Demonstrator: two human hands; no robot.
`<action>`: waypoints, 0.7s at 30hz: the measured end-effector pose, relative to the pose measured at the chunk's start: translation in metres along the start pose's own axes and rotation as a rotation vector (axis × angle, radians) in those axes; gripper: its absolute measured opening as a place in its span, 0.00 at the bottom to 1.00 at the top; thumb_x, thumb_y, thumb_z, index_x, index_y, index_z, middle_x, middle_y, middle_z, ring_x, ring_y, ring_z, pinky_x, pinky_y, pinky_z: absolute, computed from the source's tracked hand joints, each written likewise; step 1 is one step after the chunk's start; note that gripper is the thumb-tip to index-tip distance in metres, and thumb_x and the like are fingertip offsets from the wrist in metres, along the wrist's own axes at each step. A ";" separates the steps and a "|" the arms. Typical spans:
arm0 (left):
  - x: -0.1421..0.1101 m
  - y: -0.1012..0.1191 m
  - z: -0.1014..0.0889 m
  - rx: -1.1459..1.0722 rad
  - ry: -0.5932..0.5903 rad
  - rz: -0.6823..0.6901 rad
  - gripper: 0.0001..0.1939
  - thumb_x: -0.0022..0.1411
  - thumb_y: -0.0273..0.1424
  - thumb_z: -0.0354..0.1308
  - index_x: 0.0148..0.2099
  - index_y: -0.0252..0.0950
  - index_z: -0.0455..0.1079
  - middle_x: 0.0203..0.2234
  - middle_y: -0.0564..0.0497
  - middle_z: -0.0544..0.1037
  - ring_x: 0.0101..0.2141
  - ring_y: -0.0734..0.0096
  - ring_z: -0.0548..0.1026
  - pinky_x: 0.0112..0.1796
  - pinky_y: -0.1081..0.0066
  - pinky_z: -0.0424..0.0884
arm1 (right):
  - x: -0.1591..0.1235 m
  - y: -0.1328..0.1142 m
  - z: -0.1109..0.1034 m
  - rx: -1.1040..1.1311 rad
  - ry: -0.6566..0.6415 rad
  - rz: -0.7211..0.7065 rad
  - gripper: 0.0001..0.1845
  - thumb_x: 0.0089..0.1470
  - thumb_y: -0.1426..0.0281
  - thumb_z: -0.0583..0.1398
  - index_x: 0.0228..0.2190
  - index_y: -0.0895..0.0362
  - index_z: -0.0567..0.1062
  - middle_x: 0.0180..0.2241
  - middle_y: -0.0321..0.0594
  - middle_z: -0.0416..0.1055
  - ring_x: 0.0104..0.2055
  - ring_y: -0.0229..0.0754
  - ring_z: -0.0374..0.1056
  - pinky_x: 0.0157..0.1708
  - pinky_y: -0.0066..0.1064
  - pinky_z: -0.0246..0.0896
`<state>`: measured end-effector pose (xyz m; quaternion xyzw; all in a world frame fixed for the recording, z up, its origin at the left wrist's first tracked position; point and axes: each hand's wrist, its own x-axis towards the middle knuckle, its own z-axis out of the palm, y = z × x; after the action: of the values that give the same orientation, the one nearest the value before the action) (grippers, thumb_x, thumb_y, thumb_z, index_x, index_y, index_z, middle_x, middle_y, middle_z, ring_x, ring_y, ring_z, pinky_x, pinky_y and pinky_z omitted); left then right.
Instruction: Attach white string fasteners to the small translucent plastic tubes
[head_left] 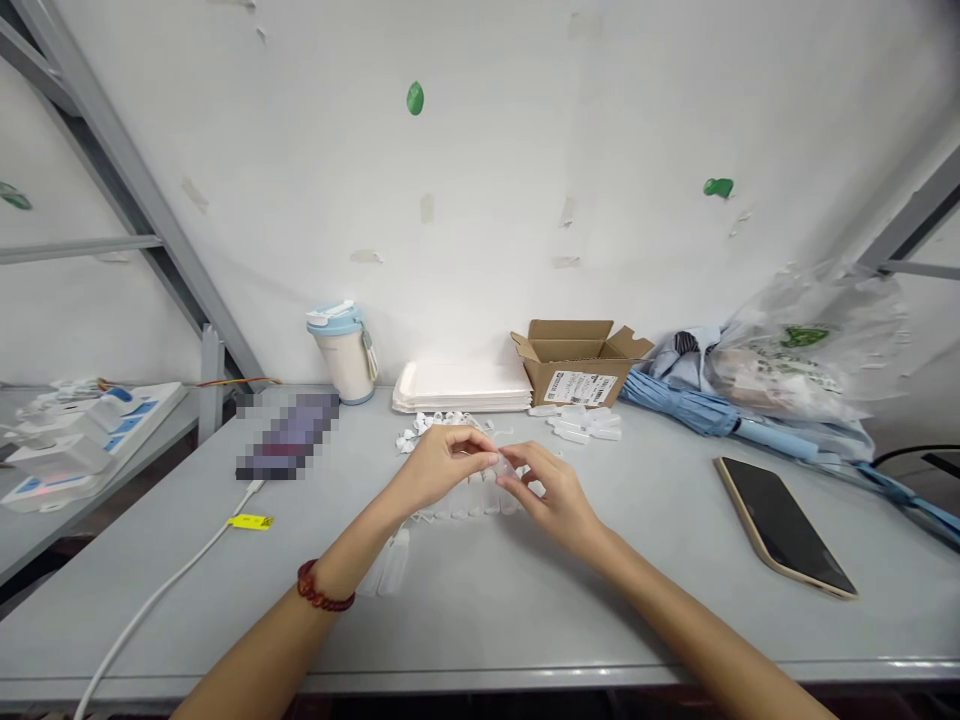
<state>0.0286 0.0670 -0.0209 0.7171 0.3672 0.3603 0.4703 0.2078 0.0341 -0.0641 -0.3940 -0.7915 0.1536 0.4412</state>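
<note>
1. In the head view, the person's left hand (450, 465) and right hand (551, 490) meet over the middle of the tabletop (592, 620). Fingers of both pinch one small clear piece (505, 467) between them, raised above the surface.
2. Below the hands lies a row of clear pieces (472, 503); two long clear strips (394, 565) lie nearer the front edge, beside the left wrist.
3. Small white parts (442, 420) lie just behind the left hand. Toward the back edge are a white stack (465, 388), an open box (579, 385) and a clear pile (577, 424) before it.
4. A cup (346, 360) stands near the back-left corner; a phone (784, 525) lies toward the right edge.
</note>
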 end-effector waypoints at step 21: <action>-0.001 0.000 0.002 -0.046 0.021 -0.015 0.05 0.50 0.29 0.61 0.31 0.34 0.73 0.28 0.50 0.77 0.32 0.68 0.75 0.35 0.70 0.71 | 0.000 -0.006 0.002 0.114 0.049 0.116 0.08 0.54 0.67 0.56 0.37 0.53 0.70 0.34 0.41 0.70 0.34 0.40 0.67 0.28 0.31 0.68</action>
<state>0.0301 0.0658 -0.0218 0.6997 0.3688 0.3725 0.4855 0.2035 0.0308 -0.0612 -0.4170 -0.7464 0.2140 0.4724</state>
